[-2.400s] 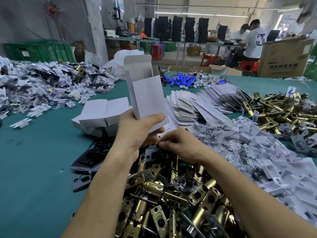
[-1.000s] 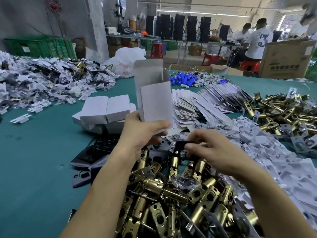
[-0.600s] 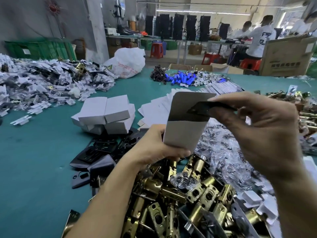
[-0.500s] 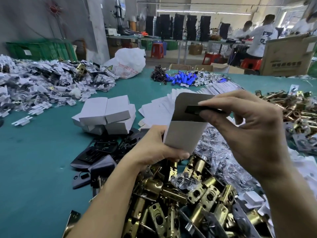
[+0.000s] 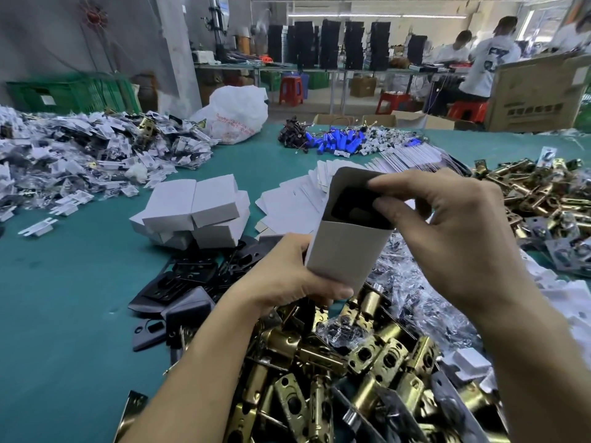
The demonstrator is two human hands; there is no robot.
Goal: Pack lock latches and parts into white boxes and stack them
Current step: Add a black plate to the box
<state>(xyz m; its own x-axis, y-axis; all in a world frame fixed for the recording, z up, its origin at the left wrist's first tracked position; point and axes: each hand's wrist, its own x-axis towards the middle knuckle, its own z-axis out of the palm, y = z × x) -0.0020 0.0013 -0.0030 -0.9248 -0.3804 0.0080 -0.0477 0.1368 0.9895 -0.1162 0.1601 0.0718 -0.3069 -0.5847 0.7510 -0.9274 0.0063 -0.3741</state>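
Observation:
My left hand (image 5: 281, 282) grips the lower end of an open white box (image 5: 345, 251), tilted with its mouth toward me. My right hand (image 5: 447, 231) is at that mouth, thumb and forefinger pinching a black plate (image 5: 350, 203) that sits mostly inside the box. Below both hands lies a heap of brass lock latches (image 5: 351, 378). A stack of closed white boxes (image 5: 195, 212) stands on the green table to the left.
Loose black plates (image 5: 185, 282) lie left of my arm, flat box blanks (image 5: 287, 203) behind the box, bagged screws (image 5: 415, 298) to the right. More brass latches (image 5: 543, 193) fill the far right, white bagged parts (image 5: 80, 155) the far left. People work at benches behind.
My right hand picked a black plate from the pile and brought it to the box mouth. My left hand tilted the box toward me. The plate has now sunk deeper into the box.

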